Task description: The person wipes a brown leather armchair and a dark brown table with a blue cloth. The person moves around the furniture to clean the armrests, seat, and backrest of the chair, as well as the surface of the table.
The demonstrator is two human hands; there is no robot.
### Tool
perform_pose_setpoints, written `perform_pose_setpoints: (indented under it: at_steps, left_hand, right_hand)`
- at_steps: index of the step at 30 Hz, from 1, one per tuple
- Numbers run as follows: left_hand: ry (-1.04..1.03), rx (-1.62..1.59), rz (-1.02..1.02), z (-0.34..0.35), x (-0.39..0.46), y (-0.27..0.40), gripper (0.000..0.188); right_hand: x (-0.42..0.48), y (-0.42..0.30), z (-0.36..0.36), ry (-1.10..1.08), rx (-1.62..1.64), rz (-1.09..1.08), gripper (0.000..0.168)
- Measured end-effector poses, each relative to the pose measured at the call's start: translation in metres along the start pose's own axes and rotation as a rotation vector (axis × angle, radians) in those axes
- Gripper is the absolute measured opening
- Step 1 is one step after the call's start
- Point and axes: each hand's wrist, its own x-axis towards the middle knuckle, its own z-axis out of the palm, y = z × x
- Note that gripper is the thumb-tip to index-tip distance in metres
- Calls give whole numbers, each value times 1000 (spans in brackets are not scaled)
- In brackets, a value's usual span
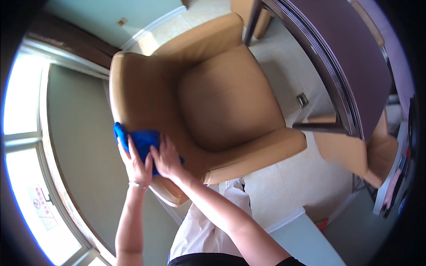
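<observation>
A blue cloth (143,139) is draped over the top of the backrest of a tan leather-look armchair (226,96), near its lower corner. My left hand (138,166) holds the cloth along the backrest's outer edge, fingers stretched over it. Beside it, my right hand (166,158) grips the cloth on the inner face of the backrest, its thumb close to the left hand. Part of the cloth is hidden under both hands. The seat cushion lies to the right of my hands, between the two armrests.
A dark table (359,60) stands beyond the seat, with another tan chair (346,149) by its leg. A metal floor socket (302,100) is set in the tiled floor (283,186). Windows (36,186) and a sill run along the left, behind the backrest.
</observation>
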Motion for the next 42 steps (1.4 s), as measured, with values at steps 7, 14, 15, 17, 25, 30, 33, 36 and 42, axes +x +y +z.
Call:
perform_pose_setpoints:
  at_steps: [7, 14, 15, 17, 25, 30, 33, 36, 42]
  left_hand:
    - [-8, -79, -162, -12, -40, 16, 67]
    - [-92, -270, -197, -8, 58, -33, 71]
    - [-83, -255, -129, -1, 98, -46, 70]
    - [-103, -356, -79, -1, 177, -65, 70]
    - [-97, -536, -32, 22, 317, -81, 66]
    - [50, -458, 95, 25, 259, -89, 64]
    - [-22, -495, 78, 19, 182, -81, 62]
    - [-18, -427, 83, 4, 108, -65, 60]
    - [-104, -305, 156, -10, -10, -35, 61]
  right_hand:
    - [-36, -8, -19, -134, 89, -20, 50]
    - [46, -49, 13, 26, 83, -19, 52]
    - [83, -62, 18, 65, 60, 4, 52]
    - [165, -74, 37, 166, 72, -2, 55]
    - [294, -124, 22, 390, 66, 80, 58]
    - [233, -110, 38, 359, -56, 112, 68]
    - [159, -82, 42, 317, -165, 93, 55]
    - [84, -43, 36, 163, -613, -321, 36]
    - [-42, -30, 0, 44, -659, -189, 33]
